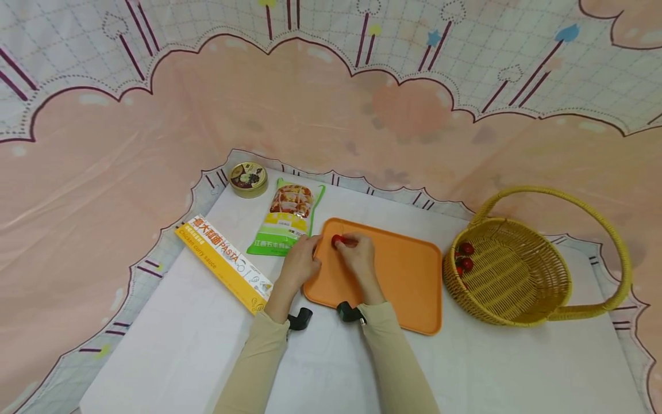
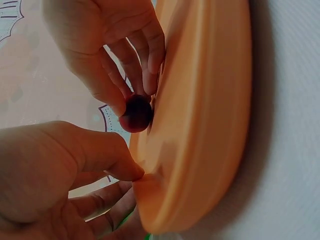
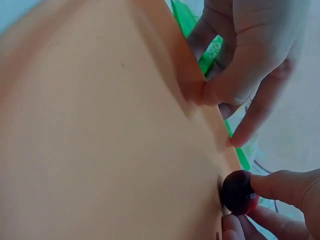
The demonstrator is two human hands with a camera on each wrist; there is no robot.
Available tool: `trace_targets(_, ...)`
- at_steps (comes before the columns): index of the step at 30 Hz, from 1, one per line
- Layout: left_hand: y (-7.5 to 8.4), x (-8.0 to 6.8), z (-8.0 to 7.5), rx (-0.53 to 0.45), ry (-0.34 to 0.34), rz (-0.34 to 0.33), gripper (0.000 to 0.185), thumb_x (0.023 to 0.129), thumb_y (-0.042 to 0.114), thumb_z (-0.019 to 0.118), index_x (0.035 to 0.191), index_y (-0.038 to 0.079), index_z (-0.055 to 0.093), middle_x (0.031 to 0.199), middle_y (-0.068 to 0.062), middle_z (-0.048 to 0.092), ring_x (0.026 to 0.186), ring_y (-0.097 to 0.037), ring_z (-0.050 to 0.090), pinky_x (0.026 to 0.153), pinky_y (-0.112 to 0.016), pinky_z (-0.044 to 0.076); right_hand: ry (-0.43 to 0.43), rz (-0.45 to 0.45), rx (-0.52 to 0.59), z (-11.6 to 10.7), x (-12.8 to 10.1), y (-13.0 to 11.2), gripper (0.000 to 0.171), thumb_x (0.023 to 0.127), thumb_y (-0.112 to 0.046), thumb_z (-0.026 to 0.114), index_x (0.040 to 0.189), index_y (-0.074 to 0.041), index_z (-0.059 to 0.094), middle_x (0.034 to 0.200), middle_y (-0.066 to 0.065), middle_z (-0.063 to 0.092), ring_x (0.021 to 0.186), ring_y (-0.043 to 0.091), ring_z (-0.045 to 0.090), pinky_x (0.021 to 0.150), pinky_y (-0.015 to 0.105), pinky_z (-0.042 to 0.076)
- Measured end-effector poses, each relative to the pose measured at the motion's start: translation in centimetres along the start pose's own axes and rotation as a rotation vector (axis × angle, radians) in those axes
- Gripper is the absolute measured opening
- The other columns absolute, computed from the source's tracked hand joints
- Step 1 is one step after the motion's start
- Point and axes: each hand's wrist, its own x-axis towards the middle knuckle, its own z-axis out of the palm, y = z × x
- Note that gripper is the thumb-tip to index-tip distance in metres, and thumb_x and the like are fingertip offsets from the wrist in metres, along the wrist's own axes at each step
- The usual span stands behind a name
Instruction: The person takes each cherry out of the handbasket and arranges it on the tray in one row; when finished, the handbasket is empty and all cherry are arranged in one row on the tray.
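My right hand (image 1: 359, 253) pinches a small dark red cherry (image 3: 239, 192) between thumb and fingers, low over the left part of an orange tray (image 1: 408, 276). In the left wrist view the cherry (image 2: 136, 113) shows close to the tray's surface. My left hand (image 1: 300, 261) holds the tray's left edge, its thumb on the rim and its fingers on the outer side. More red cherries (image 1: 465, 264) lie inside the left part of a yellow woven basket (image 1: 507, 276), to the right of the tray.
Left of the tray lie a green and yellow food bag (image 1: 284, 221) and a long pasta box (image 1: 222, 261). A round tin (image 1: 248, 179) stands at the back left corner of the white table (image 1: 320, 368). The basket's tall handle (image 1: 595, 221) arches out to the right. A patterned cloth hangs behind.
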Motion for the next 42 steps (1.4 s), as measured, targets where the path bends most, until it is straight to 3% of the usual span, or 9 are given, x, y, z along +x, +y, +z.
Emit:
trace_targets(7, 0.5, 0.2, 0.3, -0.004, -0.016, -0.006, 0.056, 0.082, -0.003, 0.065, 0.137, 0.0, 0.055, 0.109, -0.017, 0.055, 0.088, -0.028, 0.052, 0.085, -0.041, 0.048, 0.009, 0.055, -0.024, -0.7, 0.7, -0.2, 0.024, 0.085, -0.011, 0.075, 0.103, 0.005, 0.073, 0.099, 0.019, 0.071, 0.096, 0.033, 0.064, 0.086, 0.041, 0.052)
trace_targets(19, 0.9, 0.2, 0.6, -0.018, -0.028, -0.001, 0.056, 0.083, -0.003, 0.063, 0.138, 0.0, 0.054, 0.112, -0.018, 0.055, 0.091, -0.029, 0.053, 0.087, -0.042, 0.048, -0.018, 0.066, -0.035, -1.6, 0.9, 0.1, 0.027, 0.086, -0.013, 0.075, 0.105, 0.005, 0.071, 0.102, 0.019, 0.07, 0.096, 0.032, 0.064, 0.086, 0.038, 0.053)
trace_targets(26, 0.4, 0.2, 0.6, -0.028, -0.026, -0.001, 0.057, 0.081, -0.004, 0.063, 0.138, -0.001, 0.054, 0.116, -0.02, 0.056, 0.095, -0.03, 0.054, 0.089, -0.044, 0.047, -0.015, 0.047, -0.019, -3.1, 0.9, 0.3, 0.031, 0.088, -0.014, 0.072, 0.111, 0.006, 0.07, 0.108, 0.022, 0.068, 0.102, 0.035, 0.063, 0.089, 0.043, 0.051)
trace_targets(29, 0.1, 0.3, 0.6, -0.036, -0.031, -0.013, 0.058, 0.082, -0.004, 0.062, 0.139, 0.0, 0.053, 0.118, -0.02, 0.055, 0.097, -0.03, 0.053, 0.09, -0.044, 0.046, -0.01, 0.017, -0.035, -4.4, 1.0, 0.2, 0.032, 0.088, -0.014, 0.071, 0.112, 0.006, 0.069, 0.108, 0.023, 0.067, 0.099, 0.037, 0.063, 0.085, 0.043, 0.053)
trace_targets(34, 0.0, 0.4, 0.4, -0.05, -0.043, -0.035, 0.058, 0.083, -0.003, 0.062, 0.14, 0.0, 0.051, 0.121, -0.02, 0.054, 0.099, -0.03, 0.053, 0.092, -0.045, 0.046, -0.007, -0.032, -0.021, -7.5, 0.8, 0.2, 0.032, 0.09, -0.011, 0.068, 0.115, 0.008, 0.067, 0.108, 0.026, 0.065, 0.088, 0.038, 0.066, 0.068, 0.035, 0.056)
trace_targets(42, 0.0, 0.2, 0.2, -0.059, -0.038, -0.036, 0.058, 0.083, -0.003, 0.061, 0.14, -0.001, 0.052, 0.12, -0.021, 0.054, 0.098, -0.031, 0.053, 0.092, -0.045, 0.045, 0.056, -0.035, -0.093, -15.1, 0.7, 0.0, 0.032, 0.092, -0.013, 0.065, 0.118, 0.006, 0.067, 0.109, 0.027, 0.067, 0.095, 0.039, 0.066, 0.068, 0.023, 0.049)
